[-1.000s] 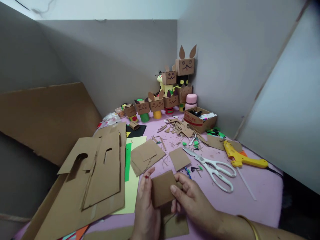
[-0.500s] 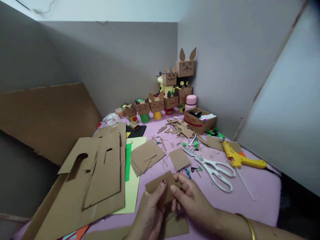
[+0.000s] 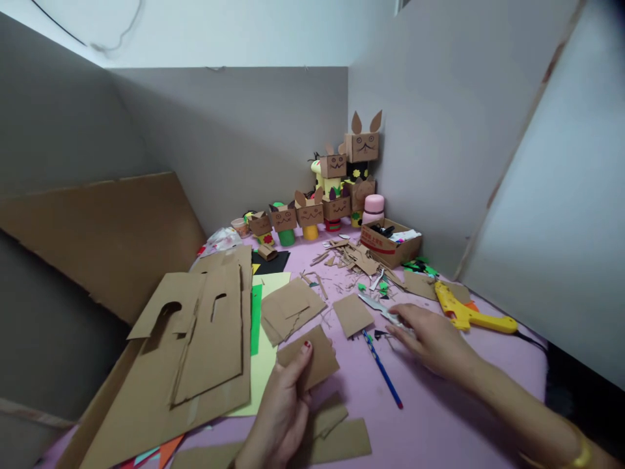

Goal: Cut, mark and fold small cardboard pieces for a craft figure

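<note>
My left hand (image 3: 283,407) pinches a small brown cardboard square (image 3: 312,355) by its left edge and holds it above the pink table (image 3: 439,423). My right hand (image 3: 432,339) lies over the white-handled scissors (image 3: 378,305), whose blades stick out to the left of the fingers; the handles are hidden under the hand. Whether the fingers grip them I cannot make out. A blue pencil (image 3: 383,370) lies between the two hands. Another cardboard square (image 3: 352,314) rests just beyond it.
Large cut cardboard sheets (image 3: 195,345) over yellow and green paper fill the left. A yellow glue gun (image 3: 466,312) lies at the right. Cardboard scraps (image 3: 356,257), a small open box (image 3: 390,238) and several box-headed figures (image 3: 336,189) stand at the back corner.
My right hand let go of the cardboard square and moved right onto the scissors. The left hand keeps the square alone. The blue pencil, hidden before, now shows.
</note>
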A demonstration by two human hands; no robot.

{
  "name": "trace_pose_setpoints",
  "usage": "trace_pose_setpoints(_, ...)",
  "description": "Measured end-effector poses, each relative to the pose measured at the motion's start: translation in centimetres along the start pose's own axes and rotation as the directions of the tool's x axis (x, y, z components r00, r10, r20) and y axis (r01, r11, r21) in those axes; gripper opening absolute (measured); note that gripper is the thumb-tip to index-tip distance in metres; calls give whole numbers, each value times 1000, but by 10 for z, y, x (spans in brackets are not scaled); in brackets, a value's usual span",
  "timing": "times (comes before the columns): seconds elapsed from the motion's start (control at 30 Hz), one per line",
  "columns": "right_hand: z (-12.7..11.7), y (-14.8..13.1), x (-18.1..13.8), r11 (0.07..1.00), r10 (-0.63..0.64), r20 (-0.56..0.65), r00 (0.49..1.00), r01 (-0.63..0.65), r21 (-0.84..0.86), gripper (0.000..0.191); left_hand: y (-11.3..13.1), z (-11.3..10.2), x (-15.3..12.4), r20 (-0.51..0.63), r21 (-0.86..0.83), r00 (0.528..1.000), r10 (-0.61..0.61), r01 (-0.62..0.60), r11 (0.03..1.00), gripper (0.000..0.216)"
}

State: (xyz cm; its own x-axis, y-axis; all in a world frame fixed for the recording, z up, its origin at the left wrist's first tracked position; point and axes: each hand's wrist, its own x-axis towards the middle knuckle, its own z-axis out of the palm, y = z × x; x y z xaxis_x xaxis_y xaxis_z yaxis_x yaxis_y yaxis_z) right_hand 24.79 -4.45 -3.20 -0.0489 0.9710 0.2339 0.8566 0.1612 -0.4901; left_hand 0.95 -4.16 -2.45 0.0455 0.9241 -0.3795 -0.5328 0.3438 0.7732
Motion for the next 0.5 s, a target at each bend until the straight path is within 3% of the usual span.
trace_pose_setpoints(0.07, -7, 19, -5, 974, 20, 85, 996, 0, -225, 24, 3, 1, -1, 3, -29, 1000, -17, 17, 999, 22)
trace_pose_setpoints(0.17, -6, 32, -12, 956, 1, 140, 990, 40, -289, 26, 6, 3, -5, 1, -65, 999, -32, 32, 997, 18)
trace_pose_setpoints(0.37, 5, 34, -22, 922, 61, 31, 998, -44, -385, 30, 12, 3, -6, -49, -152, 998, -40, 32, 988, 11)
trace_pose_setpoints(0.5, 8, 45, -25, 909, 17, 15, 1000, -9, -417, 36, 15, 0, -5, -23, -162, 1000, -5, 1, 987, 10)
